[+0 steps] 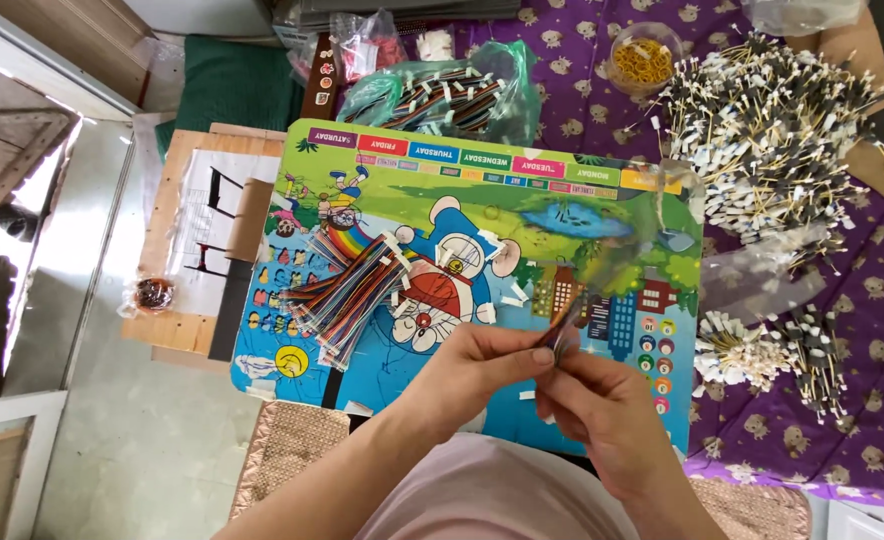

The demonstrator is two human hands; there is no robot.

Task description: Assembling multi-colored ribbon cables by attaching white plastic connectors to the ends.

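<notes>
Clear plastic sleeve (617, 262), long and glossy, is held up over the colourful cartoon board (482, 250), slanting from the hands up towards the right. Its lower end is pinched between the two hands, where a small dark bundle (562, 325) is gripped; what that bundle is made of cannot be told. The left hand (477, 365) is brought in from the lower left, forearm angled upward, fingers curled and thumb pressed to the fingertips on the bundle. The right hand (602, 405) is set just below and to the right, touching the left, its fingers bent narrowly around the same end. A fan of striped multicoloured sticks (347, 290) is laid on the board, well apart from the hands. Heaps of white-tipped sticks (772, 130) are spread on the purple cloth (862, 420) at right.
</notes>
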